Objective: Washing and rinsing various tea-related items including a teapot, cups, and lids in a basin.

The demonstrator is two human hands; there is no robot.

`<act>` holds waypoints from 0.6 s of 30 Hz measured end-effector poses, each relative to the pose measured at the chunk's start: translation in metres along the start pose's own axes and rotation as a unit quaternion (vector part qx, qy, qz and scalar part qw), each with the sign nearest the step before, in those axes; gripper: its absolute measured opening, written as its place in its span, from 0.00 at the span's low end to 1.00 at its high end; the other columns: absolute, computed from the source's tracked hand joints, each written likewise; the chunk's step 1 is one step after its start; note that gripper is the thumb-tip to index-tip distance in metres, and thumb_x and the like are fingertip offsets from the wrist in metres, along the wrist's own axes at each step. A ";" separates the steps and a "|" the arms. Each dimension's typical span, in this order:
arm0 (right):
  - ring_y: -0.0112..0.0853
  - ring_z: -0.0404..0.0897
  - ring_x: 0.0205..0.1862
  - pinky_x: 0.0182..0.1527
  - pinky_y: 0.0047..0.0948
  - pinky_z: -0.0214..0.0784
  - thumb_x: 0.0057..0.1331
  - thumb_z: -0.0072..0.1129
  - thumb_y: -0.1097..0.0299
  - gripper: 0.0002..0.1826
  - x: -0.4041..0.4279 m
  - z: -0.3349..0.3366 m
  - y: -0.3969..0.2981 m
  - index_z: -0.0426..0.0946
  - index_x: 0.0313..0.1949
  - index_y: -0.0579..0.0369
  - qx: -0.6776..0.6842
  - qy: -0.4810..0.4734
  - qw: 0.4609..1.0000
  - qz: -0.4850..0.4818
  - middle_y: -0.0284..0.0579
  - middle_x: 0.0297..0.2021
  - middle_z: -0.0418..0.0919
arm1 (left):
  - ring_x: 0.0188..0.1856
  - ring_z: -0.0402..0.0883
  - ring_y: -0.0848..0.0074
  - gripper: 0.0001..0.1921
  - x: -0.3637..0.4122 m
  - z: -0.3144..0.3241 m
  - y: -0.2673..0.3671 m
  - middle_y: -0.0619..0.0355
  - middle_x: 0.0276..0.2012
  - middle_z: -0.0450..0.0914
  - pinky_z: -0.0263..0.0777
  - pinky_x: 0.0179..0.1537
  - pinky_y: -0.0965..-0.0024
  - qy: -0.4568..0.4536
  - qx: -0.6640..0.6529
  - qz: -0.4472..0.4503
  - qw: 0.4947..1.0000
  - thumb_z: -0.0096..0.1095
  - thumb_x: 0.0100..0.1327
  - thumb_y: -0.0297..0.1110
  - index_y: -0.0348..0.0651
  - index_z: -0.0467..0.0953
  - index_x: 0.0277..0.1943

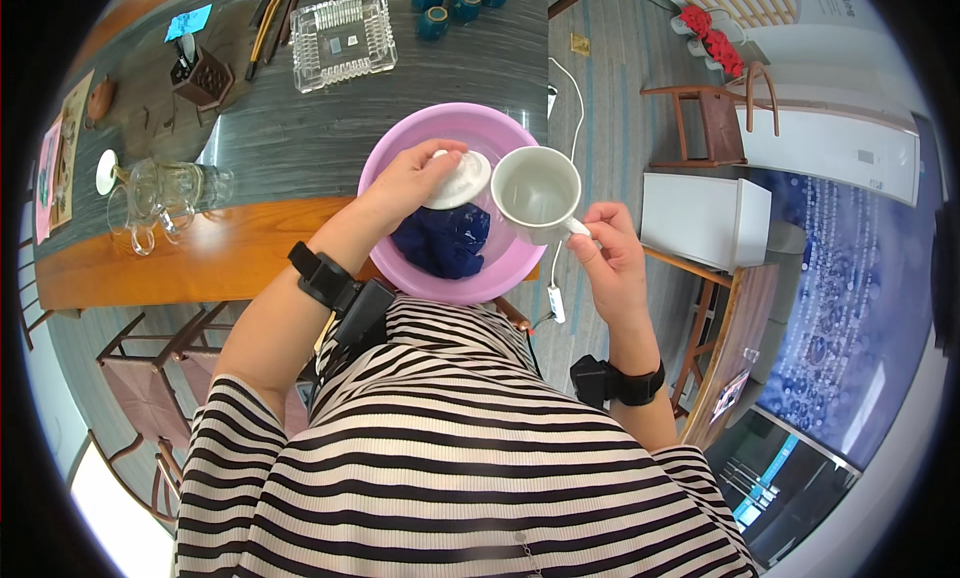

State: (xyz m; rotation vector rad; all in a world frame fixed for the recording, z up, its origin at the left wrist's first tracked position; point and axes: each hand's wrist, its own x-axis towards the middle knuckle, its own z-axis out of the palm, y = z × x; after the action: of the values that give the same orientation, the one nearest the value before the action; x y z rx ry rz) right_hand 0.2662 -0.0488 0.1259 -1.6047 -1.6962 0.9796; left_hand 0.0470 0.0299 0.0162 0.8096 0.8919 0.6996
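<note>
A white lid [466,177] is pinched in my left hand [418,174], above a pink plastic basin [384,147]. By its handle, my right hand [613,252] holds a white ceramic mug [529,229], tilted so that its inside faces me. The mug is over the right side of the basin, close beside the lid. Dark blue wet cloth [442,244] lies in the basin below the lid. The basin sits at the table's front right corner. Whether the mug holds any liquid is hard to tell.
On the dark-topped table [300,143] stand several glass cups [169,192], a pen holder [201,79], a square glass ashtray [341,42] and several upturned teal cups [433,23]. A white power strip [556,304] and its cable lie on the floor at right. Chairs [142,390] stand at lower left.
</note>
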 end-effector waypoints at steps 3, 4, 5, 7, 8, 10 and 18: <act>0.24 0.64 0.37 0.37 0.20 0.58 0.57 0.54 0.72 0.05 -0.006 -0.003 0.011 0.74 0.29 0.62 0.096 0.026 0.995 0.020 0.36 0.35 0.63 | 0.39 0.75 0.79 0.18 0.000 -0.008 0.011 0.55 0.40 0.75 0.70 0.40 0.75 -0.028 -0.091 -0.129 0.987 0.40 0.66 0.42 0.39 0.69 0.50; 0.23 0.64 0.37 0.37 0.20 0.58 0.57 0.54 0.72 0.05 -0.007 -0.003 0.012 0.74 0.29 0.61 0.127 0.039 0.991 0.013 0.35 0.36 0.62 | 0.34 0.76 0.78 0.21 -0.001 -0.007 0.010 0.52 0.39 0.76 0.71 0.35 0.76 -0.039 -0.104 -0.123 0.986 0.37 0.65 0.48 0.41 0.69 0.49; 0.23 0.64 0.37 0.37 0.20 0.58 0.57 0.54 0.72 0.05 -0.008 -0.003 0.012 0.74 0.29 0.61 0.128 0.043 0.991 0.013 0.35 0.36 0.62 | 0.34 0.76 0.78 0.21 -0.002 -0.006 0.010 0.52 0.39 0.76 0.71 0.35 0.76 -0.042 -0.101 -0.123 0.986 0.37 0.65 0.48 0.41 0.69 0.49; 0.24 0.64 0.37 0.37 0.20 0.58 0.57 0.55 0.72 0.05 -0.009 -0.004 0.010 0.74 0.29 0.62 0.129 0.049 0.990 0.018 0.36 0.36 0.63 | 0.34 0.77 0.75 0.21 -0.004 -0.002 0.009 0.49 0.39 0.76 0.74 0.35 0.75 -0.054 -0.233 -0.148 0.960 0.38 0.65 0.48 0.40 0.69 0.48; 0.24 0.64 0.37 0.37 0.20 0.58 0.57 0.55 0.72 0.05 -0.009 -0.003 0.006 0.74 0.29 0.62 0.129 0.052 0.990 0.019 0.36 0.36 0.63 | 0.35 0.79 0.73 0.21 -0.003 0.000 0.004 0.47 0.39 0.76 0.76 0.36 0.72 -0.060 -0.268 -0.150 0.950 0.38 0.65 0.49 0.39 0.68 0.48; 0.25 0.65 0.36 0.36 0.21 0.59 0.55 0.56 0.73 0.05 -0.008 0.000 -0.005 0.74 0.28 0.63 0.014 0.034 0.999 0.005 0.37 0.35 0.64 | 0.36 0.79 0.72 0.21 -0.001 0.007 -0.005 0.48 0.39 0.76 0.76 0.37 0.71 -0.057 -0.309 -0.150 0.937 0.39 0.65 0.49 0.39 0.68 0.48; 0.31 0.68 0.32 0.32 0.25 0.61 0.52 0.58 0.75 0.05 -0.005 0.016 -0.015 0.72 0.26 0.64 -0.086 -0.013 0.995 -0.048 0.43 0.33 0.65 | 0.42 0.76 0.76 0.18 -0.003 0.034 -0.016 0.61 0.42 0.74 0.75 0.39 0.72 -0.021 -0.324 -0.193 0.926 0.43 0.64 0.49 0.48 0.69 0.48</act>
State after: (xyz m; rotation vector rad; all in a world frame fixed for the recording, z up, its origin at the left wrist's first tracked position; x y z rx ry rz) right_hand 0.2453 -0.0555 0.1301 -1.6070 -1.9009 0.8299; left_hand 0.0779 0.0089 0.0172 0.0494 0.6864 0.5710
